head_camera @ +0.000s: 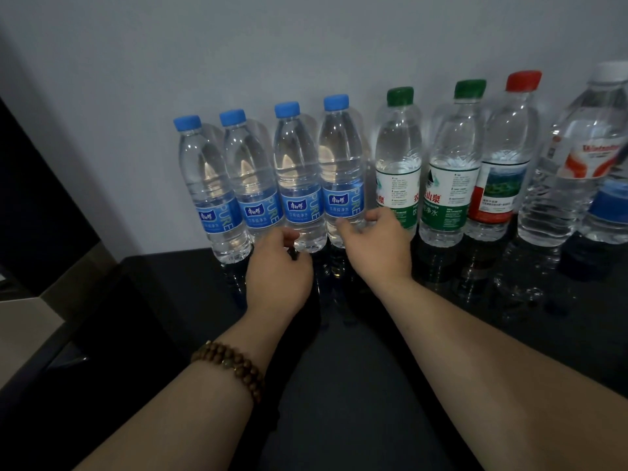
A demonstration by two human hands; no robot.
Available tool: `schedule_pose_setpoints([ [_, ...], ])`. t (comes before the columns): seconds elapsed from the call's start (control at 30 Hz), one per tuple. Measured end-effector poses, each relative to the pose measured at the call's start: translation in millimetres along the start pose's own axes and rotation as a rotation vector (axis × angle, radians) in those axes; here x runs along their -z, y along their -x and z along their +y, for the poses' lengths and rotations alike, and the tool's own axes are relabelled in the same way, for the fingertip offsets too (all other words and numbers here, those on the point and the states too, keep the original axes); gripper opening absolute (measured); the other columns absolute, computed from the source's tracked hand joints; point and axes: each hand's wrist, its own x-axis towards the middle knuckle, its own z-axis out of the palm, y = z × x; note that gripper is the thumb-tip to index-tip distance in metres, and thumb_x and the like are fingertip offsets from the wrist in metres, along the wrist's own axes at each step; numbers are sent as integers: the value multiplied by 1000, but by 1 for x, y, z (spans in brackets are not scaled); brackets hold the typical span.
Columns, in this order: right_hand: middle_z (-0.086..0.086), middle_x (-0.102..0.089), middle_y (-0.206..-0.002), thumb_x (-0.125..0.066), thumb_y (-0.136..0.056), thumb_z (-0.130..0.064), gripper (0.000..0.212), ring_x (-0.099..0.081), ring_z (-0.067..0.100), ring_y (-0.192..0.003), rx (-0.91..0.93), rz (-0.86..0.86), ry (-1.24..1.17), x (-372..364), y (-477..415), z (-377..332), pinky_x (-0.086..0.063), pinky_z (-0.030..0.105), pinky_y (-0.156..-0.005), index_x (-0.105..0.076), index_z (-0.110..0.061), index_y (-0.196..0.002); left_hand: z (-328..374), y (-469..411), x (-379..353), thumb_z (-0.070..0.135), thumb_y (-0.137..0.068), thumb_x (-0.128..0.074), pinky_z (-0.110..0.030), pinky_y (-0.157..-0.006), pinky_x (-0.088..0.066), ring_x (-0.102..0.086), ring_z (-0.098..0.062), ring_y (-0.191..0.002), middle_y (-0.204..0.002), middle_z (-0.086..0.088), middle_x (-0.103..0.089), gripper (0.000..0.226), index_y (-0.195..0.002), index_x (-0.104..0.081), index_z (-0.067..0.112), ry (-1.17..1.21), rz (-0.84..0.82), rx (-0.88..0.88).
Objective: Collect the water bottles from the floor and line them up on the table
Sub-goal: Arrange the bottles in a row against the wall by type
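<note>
Eight water bottles stand in a row on the black table (516,321), right up against the white wall (238,45). From the left there is the first blue-cap bottle (210,185), the second blue-cap bottle (251,185), the third blue-cap bottle (297,178) and the fourth blue-cap bottle (341,171), all close together. Next come the first green-cap bottle (397,164) and the second green-cap bottle (448,178), then the red-cap bottle (503,158), and a bigger white-cap bottle (574,158) at the far right. All of them stand up straight. The person reaches in with both arms. The right hand (377,246) is low on the fourth blue-cap bottle, thumb on one side and curled fingers on the other, wrapped around its bottom part. The left hand (278,266) is by the bottom of the third blue-cap bottle. Its fingers are curled under and hidden by the back of the hand, so I cannot tell if it holds the bottle or only touches it. A brown bead bracelet (231,363) sits on the left wrist.
</note>
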Motion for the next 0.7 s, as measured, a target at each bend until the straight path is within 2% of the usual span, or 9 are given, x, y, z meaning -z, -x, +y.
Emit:
schedule_pose_setpoints([
  [0.1,-9,-67,-90,-70,-79,-64,61,-64,11,-79,15,-15,10,0,0,1,-47,30,-63,-56,-21,-120,1,0,0,15,-87,-68,-33,-95,-50,-62,-15,-106,-124,5,-64,39,-126,-63,20,-1,-17,8],
  [0.33,-14,-63,-84,-71,-80,-61,50,-57,-1,-71,-5,-28,9,1,1,-1,-40,24,-55,-51,-27,-111,2,1,2,15,-86,-69,-38,-97,-51,-62,-16,-107,-123,5,-64,38,-123,-63,21,-3,-10,27],
  [0.57,-10,-61,-77,-70,-77,-64,44,-59,7,-66,3,1,11,2,5,-6,-38,26,-51,-49,-25,-85,4,0,7,22,-84,-69,-49,-96,-50,-59,-17,-103,-104,7,-63,22,-103,-61,28,6,155,91],
  [0.7,-8,-60,-62,-63,-77,-69,47,-59,10,-60,92,-69,112,-1,6,-4,-41,28,-54,-52,-24,-67,-2,-8,15,37,-87,-66,-44,-94,-45,-60,-16,-92,-89,11,-62,10,-88,-57,33,-29,240,154],
])
